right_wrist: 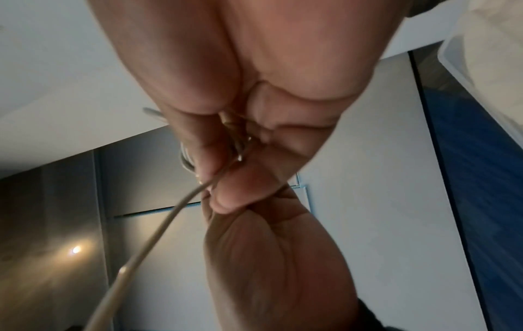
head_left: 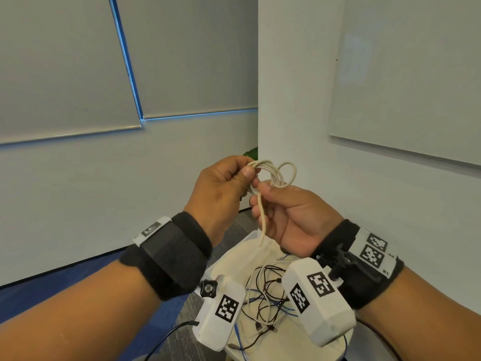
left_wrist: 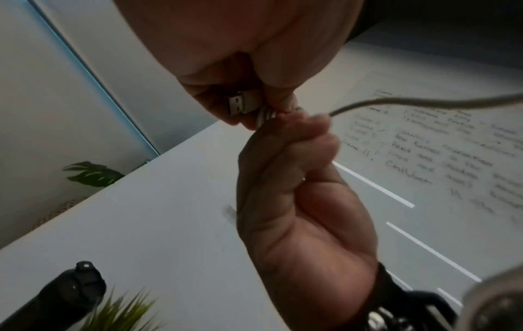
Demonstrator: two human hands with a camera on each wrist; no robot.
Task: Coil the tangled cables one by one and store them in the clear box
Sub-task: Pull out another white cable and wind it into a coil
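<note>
while both forearms reach in from the near edge, each wearing a black wrist strap with a white tagged camera block, a tangle of thin black, white and blue cables (head_left: 263,295) lies low between them on a cream cloth inside the clear plastic box (head_left: 251,234). farther out, held up above the box, the left hand (head_left: 221,188) pinches several loops of a cream-white usb cable (head_left: 276,173) between thumb and curled fingers, its metal usb plug (left_wrist: 240,105) tucked in the palm. just right of it, touching, the right hand (head_left: 289,214) grips the same coil, one loose end hanging down toward the box. beyond stand a pale wall and grey roller blinds (head_left: 65,63).
</note>
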